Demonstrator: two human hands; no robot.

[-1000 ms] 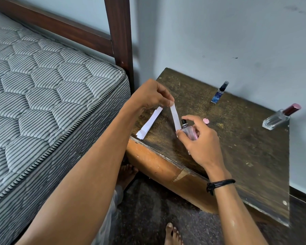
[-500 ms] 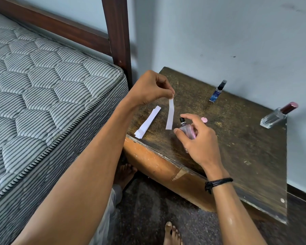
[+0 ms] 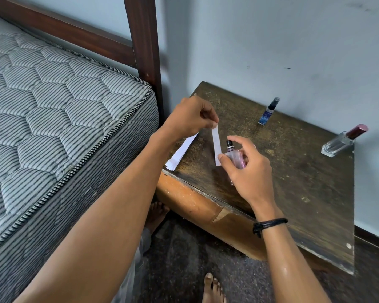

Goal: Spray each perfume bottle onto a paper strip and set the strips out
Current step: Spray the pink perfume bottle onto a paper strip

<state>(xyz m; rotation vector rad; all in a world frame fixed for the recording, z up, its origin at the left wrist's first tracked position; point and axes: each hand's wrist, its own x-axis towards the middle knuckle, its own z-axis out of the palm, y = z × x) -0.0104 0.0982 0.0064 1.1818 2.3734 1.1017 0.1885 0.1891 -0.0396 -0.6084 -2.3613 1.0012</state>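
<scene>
The left hand (image 3: 190,119), pinching the paper strip (image 3: 217,147) by its top, is swinging it back beside the pink perfume bottle (image 3: 235,159), which the right hand (image 3: 247,171) is gripping over the table (image 3: 304,171), forefinger poised above the pump, so a spray is probably next.

Pale blue wall (image 3: 293,40), striped mattress (image 3: 53,117), dark bedpost (image 3: 143,51), worn wooden table (image 3: 304,182)

Both forearms were bare to the near edge of view, as were the left hand (image 3: 188,119) and right hand (image 3: 247,171). A thin black cord bracelet (image 3: 271,223), knotted on its left side, circled the right wrist. Moisture glistened on the right forearm (image 3: 293,272). A light grey trouser leg (image 3: 138,256) was noted. The far foot (image 3: 157,215) and near foot (image 3: 212,288) were bare.
</scene>
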